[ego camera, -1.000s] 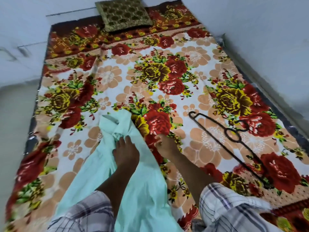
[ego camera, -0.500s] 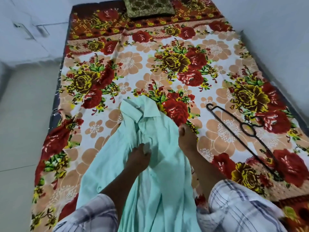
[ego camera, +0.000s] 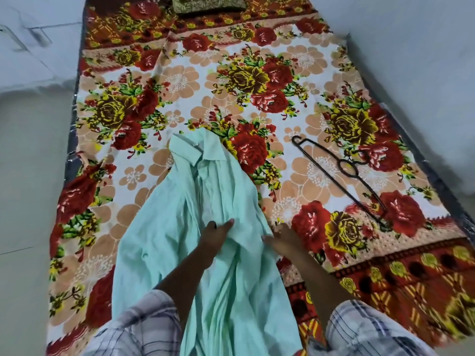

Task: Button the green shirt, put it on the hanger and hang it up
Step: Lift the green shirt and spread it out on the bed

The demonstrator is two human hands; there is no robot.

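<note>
STAGE early | green shirt (ego camera: 180,227) crumpled on bedspread (ego camera: 180,80), collar away from you, front looks unbuttoned | your left hand (ego camera: 215,236) pinches mid-front fabric | your right hand (ego camera: 282,241) at its right edge, finger state unclear | hanger (ego camera: 344,161) well apart, untouched | left: button, mount, hang

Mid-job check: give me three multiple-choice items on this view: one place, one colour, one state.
1. Where does the hanger lie, relative to the green shirt? A on it; B right of it, apart, on the bedspread; C left of it.
2. The hanger's colour? A white; B green; C black.
3. The shirt is: A hung up; B on the hanger; C lying rumpled on the bedspread.
Answers: 1 B, bedspread shows between them; 2 C, it is black throughout; 3 C, the hanger lies apart from it.
</note>
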